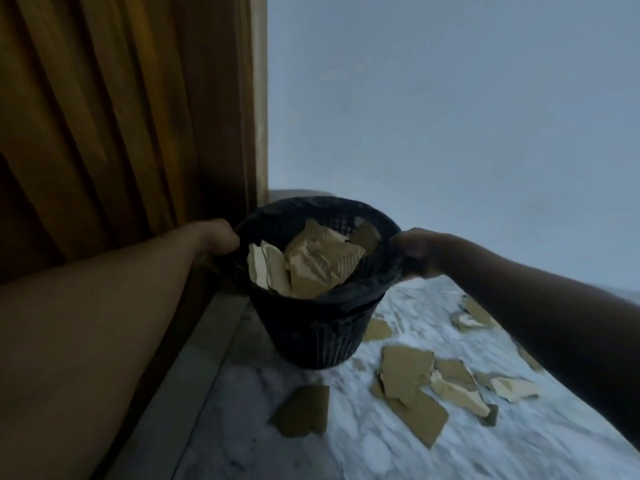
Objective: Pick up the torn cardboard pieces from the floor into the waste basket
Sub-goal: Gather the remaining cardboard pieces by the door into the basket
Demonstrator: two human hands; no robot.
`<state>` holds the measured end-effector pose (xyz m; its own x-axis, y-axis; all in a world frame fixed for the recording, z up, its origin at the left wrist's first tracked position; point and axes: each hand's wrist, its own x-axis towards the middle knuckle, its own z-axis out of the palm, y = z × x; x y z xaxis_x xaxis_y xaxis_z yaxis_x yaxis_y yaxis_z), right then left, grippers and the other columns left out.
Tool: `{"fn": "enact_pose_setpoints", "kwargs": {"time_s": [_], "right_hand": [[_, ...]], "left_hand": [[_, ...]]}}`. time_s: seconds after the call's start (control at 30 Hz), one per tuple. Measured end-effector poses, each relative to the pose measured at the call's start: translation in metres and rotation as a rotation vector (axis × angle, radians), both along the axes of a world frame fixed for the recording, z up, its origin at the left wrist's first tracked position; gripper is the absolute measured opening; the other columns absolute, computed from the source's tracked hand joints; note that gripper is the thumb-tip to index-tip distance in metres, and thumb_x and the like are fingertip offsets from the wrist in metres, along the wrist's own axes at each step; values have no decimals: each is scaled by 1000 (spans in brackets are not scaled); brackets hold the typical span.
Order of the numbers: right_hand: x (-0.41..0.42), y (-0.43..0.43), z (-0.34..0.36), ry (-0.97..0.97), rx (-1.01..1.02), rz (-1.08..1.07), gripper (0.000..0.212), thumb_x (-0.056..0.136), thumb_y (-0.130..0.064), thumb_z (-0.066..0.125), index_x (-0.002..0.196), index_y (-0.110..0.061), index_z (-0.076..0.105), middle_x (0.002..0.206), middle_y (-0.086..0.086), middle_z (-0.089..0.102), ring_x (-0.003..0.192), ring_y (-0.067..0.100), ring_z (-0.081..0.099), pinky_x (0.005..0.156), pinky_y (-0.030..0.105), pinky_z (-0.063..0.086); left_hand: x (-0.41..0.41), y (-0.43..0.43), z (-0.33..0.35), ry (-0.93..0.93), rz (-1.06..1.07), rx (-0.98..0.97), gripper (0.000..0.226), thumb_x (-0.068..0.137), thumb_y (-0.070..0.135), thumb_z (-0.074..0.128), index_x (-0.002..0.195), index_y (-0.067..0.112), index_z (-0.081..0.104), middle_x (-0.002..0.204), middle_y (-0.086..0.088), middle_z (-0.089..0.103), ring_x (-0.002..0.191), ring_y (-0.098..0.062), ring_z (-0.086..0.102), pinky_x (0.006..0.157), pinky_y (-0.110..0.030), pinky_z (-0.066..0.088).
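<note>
Left hand (219, 239) curled over the rim of the waste basket (311, 327) on its left side; right hand (414, 252) grips the rim opposite, fingers also bunching the black liner bag (360, 292). Both closed on the rim, nothing else in them. The two-sided grip reads as carrying or repositioning the basket; pinching the liner should stop it sliding in under the load

Basket tipped toward the camera, mouth in view. Can't tell if its base touches the marble floor (381, 445)

Inside: binned cardboard (311, 263), several torn pieces piled close to the rim, so task partly done

Not yet picked up: loose cardboard pieces (407, 377) scattered on the floor right of and in front of the basket, one darker piece (302, 410) near the grey threshold strip (194, 375), and more further right, partly hidden behind the right forearm. Likely intent: park the basket next to the scatter so each drop is short

Curtain (86, 133) on the left, plain wall (450, 98) behind
</note>
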<state>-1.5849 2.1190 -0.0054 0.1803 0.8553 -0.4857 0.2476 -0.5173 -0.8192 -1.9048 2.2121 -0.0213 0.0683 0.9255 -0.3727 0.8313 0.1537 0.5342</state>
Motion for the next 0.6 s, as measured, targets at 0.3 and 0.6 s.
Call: {"fn": "enact_pose_setpoints", "kwargs": {"time_s": [0.3,0.6], "right_hand": [[189,-122,37,-159,72,-458,14,91,8,45,95,6,58,78,19,67,66,29,69,66,39,62],[368,-252,-1,-67,278,-1028,30,89,7,40,111,0,60,88,23,69,62,35,72,53,42,58]], "left_hand": [[243,-49,0,-376,-244,-18,17,95,6,48,81,8,58,78,-14,58,57,-21,54,44,-29,47],[509,-159,-20,-665,-318,-287,20,95,4,51,115,3,56,108,-15,62,85,-27,65,60,-37,61]]}}
